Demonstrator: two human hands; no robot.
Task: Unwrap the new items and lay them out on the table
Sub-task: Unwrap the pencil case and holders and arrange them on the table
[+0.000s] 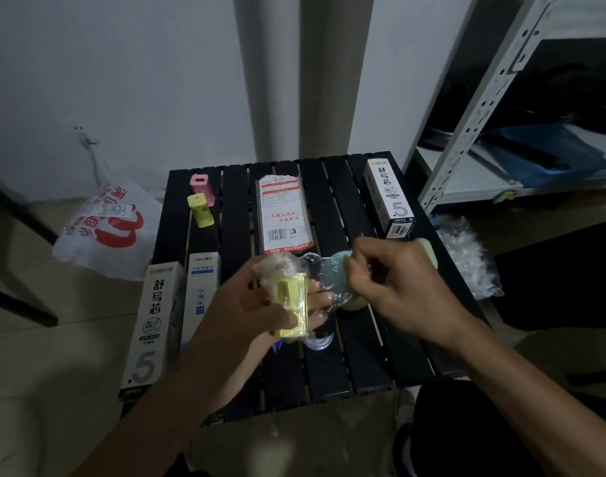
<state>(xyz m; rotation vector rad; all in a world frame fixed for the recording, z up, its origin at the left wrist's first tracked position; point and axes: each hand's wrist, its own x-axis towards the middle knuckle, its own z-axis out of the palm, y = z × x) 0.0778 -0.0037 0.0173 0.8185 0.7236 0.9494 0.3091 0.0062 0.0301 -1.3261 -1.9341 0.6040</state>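
- The desk (346, 339) is black and slatted. Its near edge is hidden under the forearms.
- The shelf (467, 132) at the right is cut off by the frame, and what lies on it is too dark to name.
- The bag (112, 232), white with red print, lies on the floor left of the desk. Its writing is too creased to read.
- The left box (153, 325) at the front left reads "舒写芯" and ".5"; its bottom line is lost in the dark.
- The blue box (200, 294) just beside it shows "deli".
- The far box (391, 197) at the back right reads "舒写芯", ".5" and "20PCS".
- The packet (283, 211) lies flat at the middle back, with red lines and a barcode. Its small text is blurred.
- Loose plastic (467, 256) lies at the desk's right edge.
- The left hand (246, 315) holds the yellow item (293, 304) above the front middle of the desk, fingers curled round it and thumb on its front.
- The right hand (398, 284) pinches the wrap (315, 270) just right of the item.
- The wrap is clear, bunched over the item's top and stretched toward the right hand.
- A pale green thing (429, 253) is mostly hidden behind the right hand.
- The pink item (202, 185) and a second yellow one (200, 210) stand close together at the back left.
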